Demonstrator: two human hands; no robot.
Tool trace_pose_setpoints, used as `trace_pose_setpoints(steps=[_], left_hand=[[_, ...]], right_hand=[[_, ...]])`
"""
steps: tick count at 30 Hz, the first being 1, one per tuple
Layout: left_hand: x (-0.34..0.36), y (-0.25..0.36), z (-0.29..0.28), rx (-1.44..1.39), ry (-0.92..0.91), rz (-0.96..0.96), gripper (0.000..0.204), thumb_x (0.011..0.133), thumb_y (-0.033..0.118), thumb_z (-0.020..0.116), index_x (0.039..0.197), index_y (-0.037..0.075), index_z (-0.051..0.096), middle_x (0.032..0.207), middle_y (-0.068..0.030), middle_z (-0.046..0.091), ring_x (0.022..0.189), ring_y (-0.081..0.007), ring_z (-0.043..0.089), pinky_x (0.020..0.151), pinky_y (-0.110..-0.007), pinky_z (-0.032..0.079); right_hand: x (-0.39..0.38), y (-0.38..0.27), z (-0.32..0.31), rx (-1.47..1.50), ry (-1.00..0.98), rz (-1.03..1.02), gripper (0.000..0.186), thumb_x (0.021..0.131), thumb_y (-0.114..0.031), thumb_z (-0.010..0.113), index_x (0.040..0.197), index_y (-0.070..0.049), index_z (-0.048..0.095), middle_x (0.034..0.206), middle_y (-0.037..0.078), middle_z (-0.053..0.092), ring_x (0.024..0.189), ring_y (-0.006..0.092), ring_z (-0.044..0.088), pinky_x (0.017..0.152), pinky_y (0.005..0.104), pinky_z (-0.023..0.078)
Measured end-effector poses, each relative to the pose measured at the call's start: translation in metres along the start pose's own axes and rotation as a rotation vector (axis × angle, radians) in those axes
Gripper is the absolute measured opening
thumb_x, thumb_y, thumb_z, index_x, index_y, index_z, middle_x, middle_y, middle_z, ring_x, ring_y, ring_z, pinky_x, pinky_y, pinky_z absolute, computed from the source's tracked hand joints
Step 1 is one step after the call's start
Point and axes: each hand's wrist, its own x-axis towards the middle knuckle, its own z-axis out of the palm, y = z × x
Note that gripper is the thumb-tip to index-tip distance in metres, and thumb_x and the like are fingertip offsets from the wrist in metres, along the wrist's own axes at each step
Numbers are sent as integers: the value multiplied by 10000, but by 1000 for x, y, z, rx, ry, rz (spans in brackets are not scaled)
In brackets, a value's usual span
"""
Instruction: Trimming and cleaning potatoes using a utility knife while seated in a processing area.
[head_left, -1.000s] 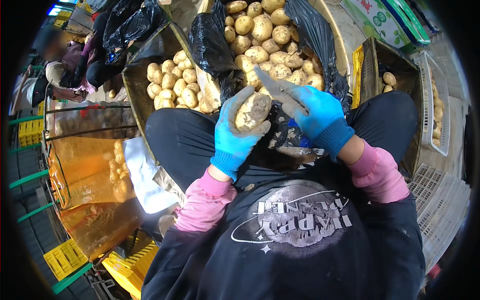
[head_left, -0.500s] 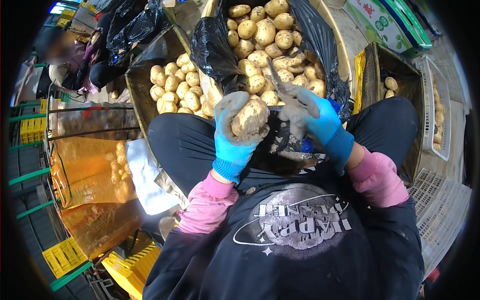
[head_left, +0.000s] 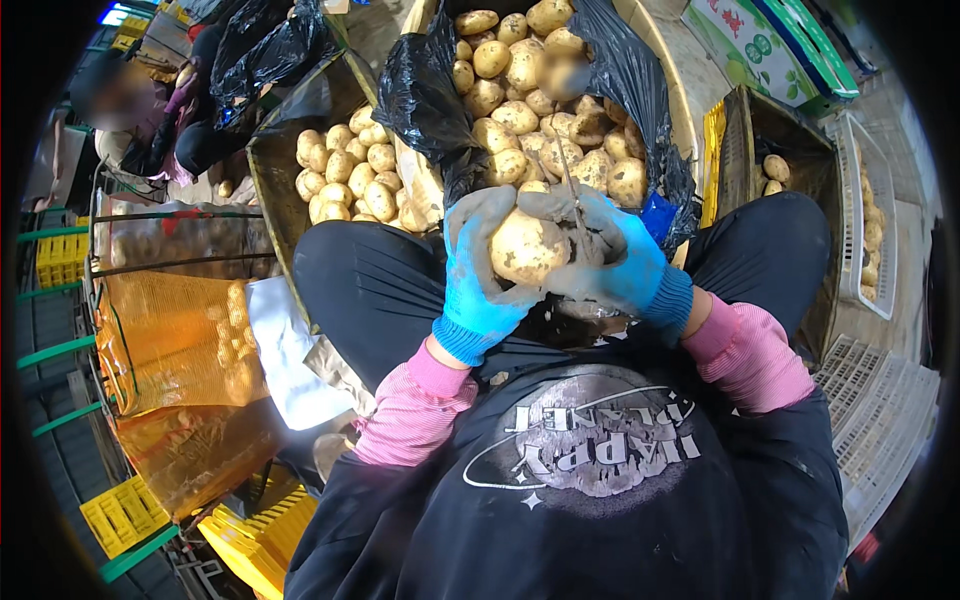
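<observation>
So the potato (head_left: 528, 248) is held up between both hands: the left hand (head_left: 474, 268) has its fingers wrapped round one side, while the right hand (head_left: 622, 268) grips a thin pointed tool (head_left: 574, 195) and touches the other side too. Just beyond, there's a big potato pile (head_left: 515, 115) in black plastic (head_left: 428, 100), smaller heap (head_left: 355, 178) off left.

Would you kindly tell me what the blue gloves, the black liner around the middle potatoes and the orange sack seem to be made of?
Blue gloves: probably knitted fabric, matte, with ribbed cuffs; the grey may be coating or soil.
Black liner: likely thin plastic film, given its glossy creases.
Orange sack: apparently plastic netting, slightly shiny, its see-through weave showing potatoes.
</observation>
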Motion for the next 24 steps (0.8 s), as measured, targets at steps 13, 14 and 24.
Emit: trace_pose_setpoints(steps=[13,14,24], left_hand=[[-2,14,-10,-1096,-158,-466,950,671,48,854,1465,65,333,1364,-105,485,1279,-215,489,1078,-364,401],[-5,10,-10,-1095,-159,-468,950,671,48,854,1465,65,333,1364,-105,485,1279,-215,489,1078,-364,401],[-6,-9,-15,-538,-244,-293,925,608,259,938,1360,24,453,1283,-104,479,1174,-191,521,1031,-334,425]], right_hand=[[6,-23,-22,-815,-180,15,652,752,-163,738,1365,-208,521,1044,116,647,943,335,657,777,421,540],[5,-22,-21,-832,-174,6,615,761,-172,737,1343,-194,539,1033,113,650,934,334,659,775,419,540],[-16,-13,-9,-880,-353,-2,538,719,-330,791,1203,-157,630,942,94,670,840,309,672,700,391,543]])
